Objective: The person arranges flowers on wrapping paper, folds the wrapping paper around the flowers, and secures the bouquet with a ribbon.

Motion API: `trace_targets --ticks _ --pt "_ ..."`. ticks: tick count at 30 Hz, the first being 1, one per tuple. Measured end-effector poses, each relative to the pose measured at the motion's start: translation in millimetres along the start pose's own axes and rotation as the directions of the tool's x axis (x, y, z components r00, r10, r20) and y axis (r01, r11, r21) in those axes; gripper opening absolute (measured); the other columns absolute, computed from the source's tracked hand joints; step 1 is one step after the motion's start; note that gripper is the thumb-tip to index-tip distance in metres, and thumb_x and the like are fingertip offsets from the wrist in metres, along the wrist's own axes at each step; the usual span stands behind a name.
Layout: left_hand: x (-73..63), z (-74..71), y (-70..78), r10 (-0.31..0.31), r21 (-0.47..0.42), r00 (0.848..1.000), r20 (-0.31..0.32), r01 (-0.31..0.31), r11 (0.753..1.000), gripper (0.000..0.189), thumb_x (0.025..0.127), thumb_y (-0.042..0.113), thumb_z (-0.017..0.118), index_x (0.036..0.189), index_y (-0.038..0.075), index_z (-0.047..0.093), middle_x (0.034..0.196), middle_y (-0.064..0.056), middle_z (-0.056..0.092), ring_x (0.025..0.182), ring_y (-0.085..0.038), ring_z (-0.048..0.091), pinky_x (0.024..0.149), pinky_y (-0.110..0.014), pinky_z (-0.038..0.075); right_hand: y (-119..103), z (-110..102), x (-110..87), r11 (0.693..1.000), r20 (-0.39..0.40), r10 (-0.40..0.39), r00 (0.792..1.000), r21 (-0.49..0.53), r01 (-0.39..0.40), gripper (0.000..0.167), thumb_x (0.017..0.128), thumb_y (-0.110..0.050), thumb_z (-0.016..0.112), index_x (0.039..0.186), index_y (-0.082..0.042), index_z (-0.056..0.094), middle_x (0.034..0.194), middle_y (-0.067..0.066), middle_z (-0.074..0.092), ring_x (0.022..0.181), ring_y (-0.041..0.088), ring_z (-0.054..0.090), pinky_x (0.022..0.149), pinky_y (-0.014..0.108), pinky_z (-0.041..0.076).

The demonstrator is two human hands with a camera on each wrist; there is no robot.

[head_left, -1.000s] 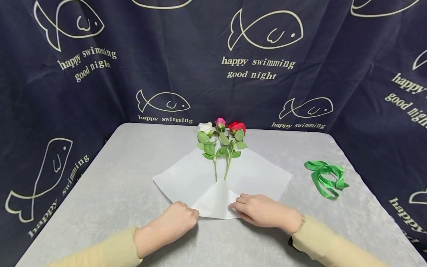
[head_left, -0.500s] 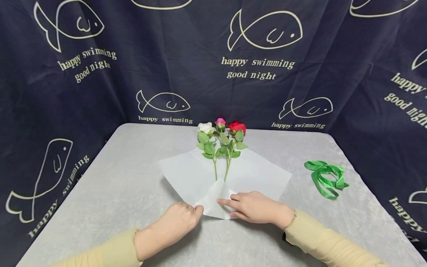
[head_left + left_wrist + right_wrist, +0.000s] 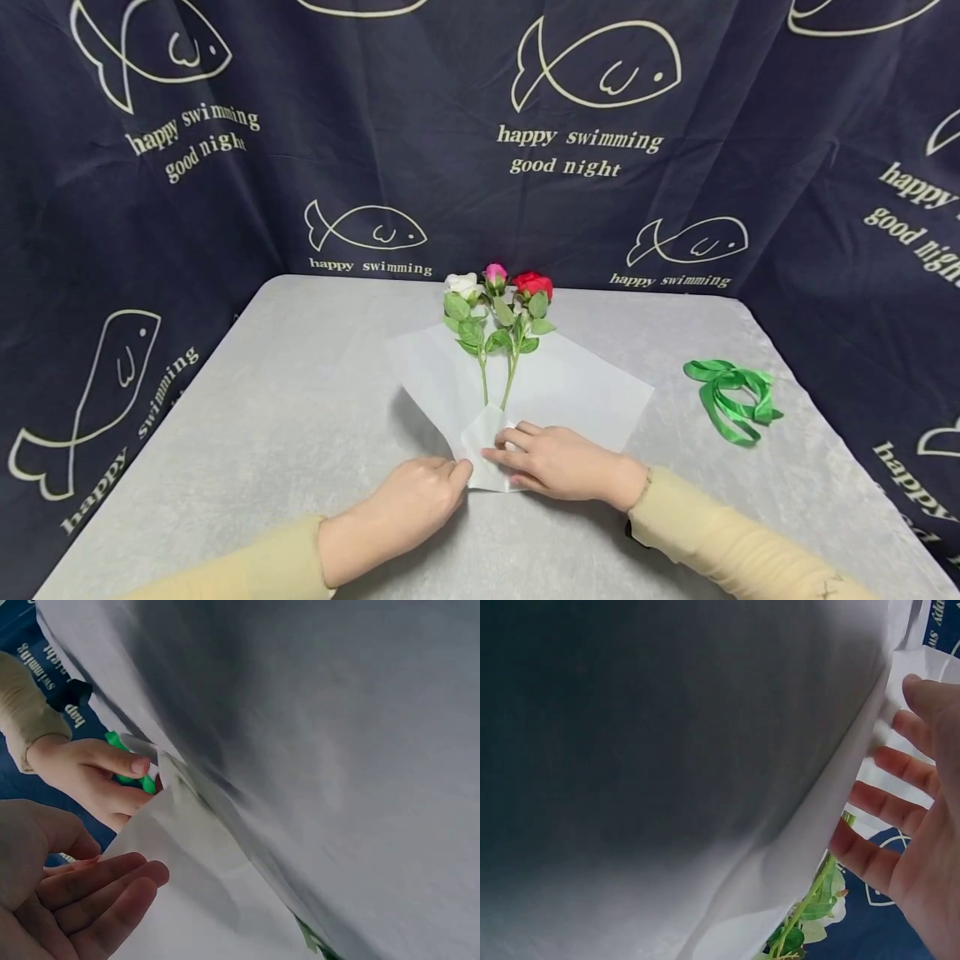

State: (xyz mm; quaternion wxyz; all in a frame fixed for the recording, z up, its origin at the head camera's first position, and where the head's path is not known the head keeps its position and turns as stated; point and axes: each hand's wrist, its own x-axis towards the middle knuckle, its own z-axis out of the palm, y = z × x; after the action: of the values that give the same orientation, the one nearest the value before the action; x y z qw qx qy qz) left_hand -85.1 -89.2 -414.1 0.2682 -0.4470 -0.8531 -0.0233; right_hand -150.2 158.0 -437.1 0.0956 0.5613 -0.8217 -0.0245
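Note:
A white sheet of wrapping paper [image 3: 577,383] lies under the stems of a white rose [image 3: 461,287], a pink rosebud [image 3: 495,275] and a red rose [image 3: 533,284]. Its near corner is folded up over the stem ends, which are hidden. My left hand [image 3: 408,508] pinches the sheet's near left edge between thumb and forefinger; its other fingers are loosely bent in the left wrist view. The sheet's left side is lifted and slants inward. Fingers spread, my right hand [image 3: 562,462] presses on the folded flap [image 3: 480,454]; the right wrist view shows these fingers [image 3: 889,806] against the paper.
A loosely coiled green ribbon [image 3: 735,402] lies on the right of the grey cloth-covered table [image 3: 315,358]. A dark blue curtain [image 3: 450,167] with fish drawings hangs behind and on both sides. The flower heads are close to the table's back edge.
My left hand has moved right and slightly forward, bringing the paper's left side up and inward. My right hand has slid left onto the folded flap. Roses and ribbon stay put.

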Motion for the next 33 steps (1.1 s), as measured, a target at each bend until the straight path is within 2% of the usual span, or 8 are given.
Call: trace_targets --ticks 6,12,15,19,22,24,29,33 --pt "12.6 4.1 8.3 -0.109 -0.147 0.993 0.036 0.113 0.983 0.013 0.082 0.011 0.066 0.086 0.007 0.055 0.060 0.006 0.054 0.050 -0.005 0.048 0.045 -0.019 0.040 -1.5 -0.4 -3.5 0.999 0.029 0.033 0.999 -0.018 -0.032 0.049 0.095 -0.040 0.051 0.140 -0.022 0.046 0.137 -0.002 0.049 0.116 0.017 0.049 0.075 0.036 0.051" --pt "21.0 11.6 15.8 -0.110 -0.199 0.987 0.116 0.132 0.971 0.018 0.085 0.013 0.063 0.099 0.004 0.057 0.074 -0.002 0.066 0.069 -0.011 0.065 0.058 -0.023 0.051 -1.7 -4.2 -7.4 0.994 0.084 0.080 0.993 0.073 -0.087 0.045 0.097 -0.036 0.049 0.137 -0.017 0.049 0.141 -0.001 0.048 0.121 0.018 0.049 0.084 0.042 0.049" --pt "23.6 14.8 18.5 -0.090 -0.205 0.985 0.147 0.119 0.971 0.020 0.084 0.013 0.064 0.100 0.004 0.055 0.075 -0.002 0.065 0.070 -0.012 0.065 0.060 -0.024 0.052 0.5 -4.3 -12.4 0.988 0.095 0.083 0.992 0.119 -0.094 0.043 0.097 -0.033 0.049 0.136 -0.014 0.050 0.139 -0.001 0.050 0.123 0.017 0.048 0.087 0.041 0.047" --pt "28.1 20.3 21.2 -0.037 -0.188 0.982 0.187 0.072 0.980 0.021 0.083 0.014 0.065 0.099 0.006 0.054 0.075 0.001 0.063 0.070 -0.011 0.062 0.063 -0.024 0.050 5.8 -1.1 -19.5 0.994 0.063 0.026 0.998 0.102 -0.033 0.036 0.095 -0.028 0.052 0.128 -0.015 0.057 0.132 -0.001 0.056 0.121 0.016 0.049 0.085 0.036 0.045" --pt "31.4 23.1 23.2 -0.001 -0.184 0.972 0.233 0.045 0.982 0.019 0.084 0.014 0.064 0.099 0.007 0.054 0.081 -0.001 0.065 0.078 -0.013 0.064 0.069 -0.024 0.052 9.8 0.7 -22.9 0.996 0.045 -0.015 0.999 0.094 0.010 0.029 0.094 -0.023 0.053 0.122 -0.016 0.060 0.129 -0.002 0.057 0.122 0.017 0.049 0.087 0.036 0.045" --pt "33.3 23.4 24.5 0.014 -0.185 0.966 0.260 0.036 0.982 0.019 0.085 0.014 0.063 0.101 0.006 0.055 0.092 -0.004 0.069 0.090 -0.015 0.066 0.077 -0.025 0.053 12.8 0.7 -25.4 0.992 0.056 -0.022 0.998 0.128 0.015 0.031 0.094 -0.019 0.053 0.124 -0.015 0.059 0.131 -0.002 0.056 0.124 0.018 0.049 0.091 0.037 0.045" --pt "35.8 23.5 27.4 0.038 -0.163 0.955 0.294 0.010 0.987 0.023 0.087 0.014 0.062 0.107 0.004 0.056 0.109 -0.010 0.068 0.110 -0.020 0.062 0.088 -0.026 0.050 21.7 -3.4 -37.7 0.955 0.048 0.020 0.999 0.296 -0.034 0.045 0.088 -0.001 0.054 0.132 -0.008 0.055 0.136 0.008 0.053 0.126 0.024 0.049 0.099 0.040 0.044" --pt "35.6 26.2 28.6 0.064 -0.141 0.947 0.316 -0.020 0.990 0.027 0.087 0.013 0.061 0.112 0.004 0.056 0.111 -0.009 0.068 0.111 -0.018 0.061 0.089 -0.024 0.050 29.3 -5.9 -50.7 0.923 -0.054 0.109 0.993 0.377 -0.080 0.040 0.082 0.008 0.054 0.118 -0.006 0.064 0.125 0.008 0.061 0.115 0.024 0.058 0.093 0.040 0.049"
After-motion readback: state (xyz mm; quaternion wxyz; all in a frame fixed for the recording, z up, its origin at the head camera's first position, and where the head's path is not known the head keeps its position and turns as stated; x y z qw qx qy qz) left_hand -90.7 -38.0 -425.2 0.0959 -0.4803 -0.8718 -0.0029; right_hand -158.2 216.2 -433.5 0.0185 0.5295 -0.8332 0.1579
